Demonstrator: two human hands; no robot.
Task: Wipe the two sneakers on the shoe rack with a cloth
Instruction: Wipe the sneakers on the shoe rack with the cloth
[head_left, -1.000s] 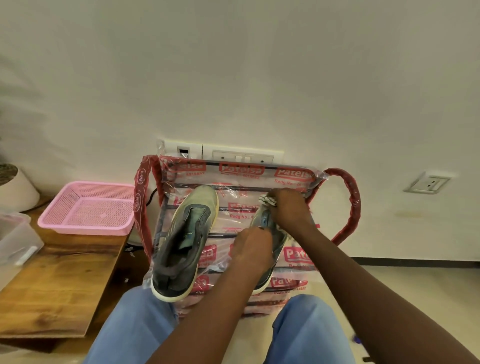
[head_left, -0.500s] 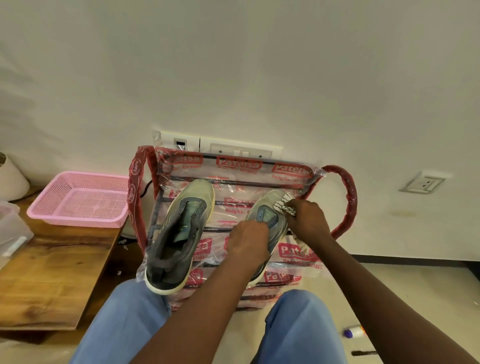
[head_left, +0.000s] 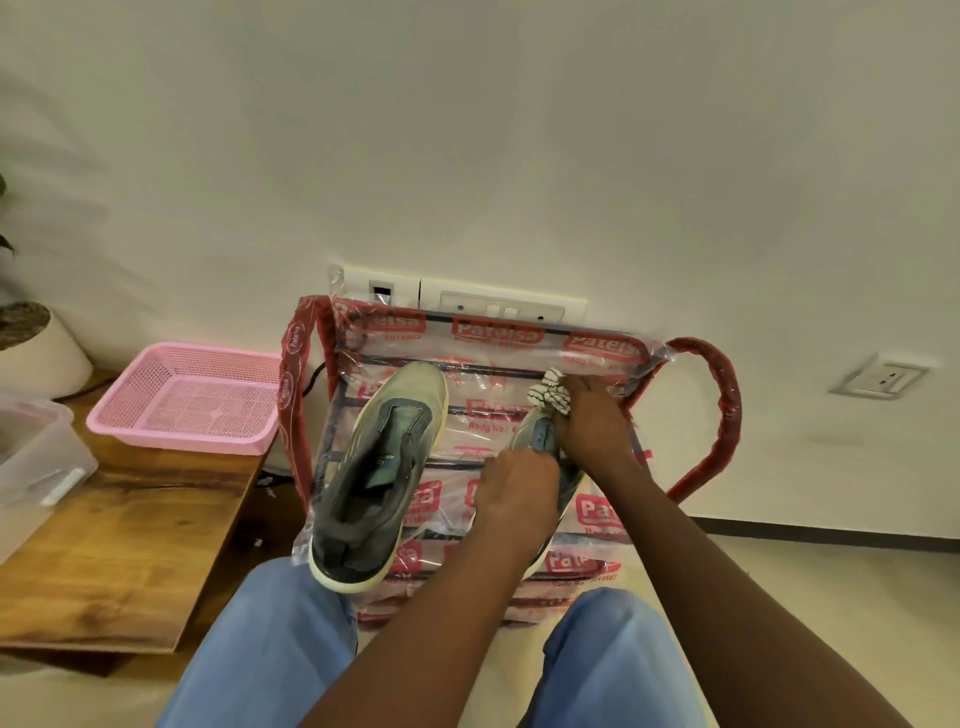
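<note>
The wiping of the right sneaker (head_left: 535, 439) is in hand. It lies on the top of the rack (head_left: 724, 415), towards the rack's right edge, toe pointing at the back edge by the wall. The right hand (head_left: 592, 428) grips a bunched white cloth (head_left: 548, 397) with dark stripes and presses it on the toe. The left hand (head_left: 519, 488) is curled over the middle of the same sneaker and seems to steady it; most of the shoe is hidden under the two hands.

The left sneaker (head_left: 374, 478) lies apart from both hands near the rack's left edge, its heel hanging over the front edge. Whether it has been wiped cannot be told.

Next, I judge, the cloth must be drawn from toe along the sides to the heel, so the left hand will have to shift or turn the shoe to bare the covered parts.

The rack is wrapped in clear plastic with red printed labels and stands against a pale wall below a row of sockets (head_left: 457, 304). At the left a wooden bench (head_left: 119, 540) carries a pink basket (head_left: 187, 400), a clear tub (head_left: 31, 457) and a white pot (head_left: 39, 351). The floor is cream.
</note>
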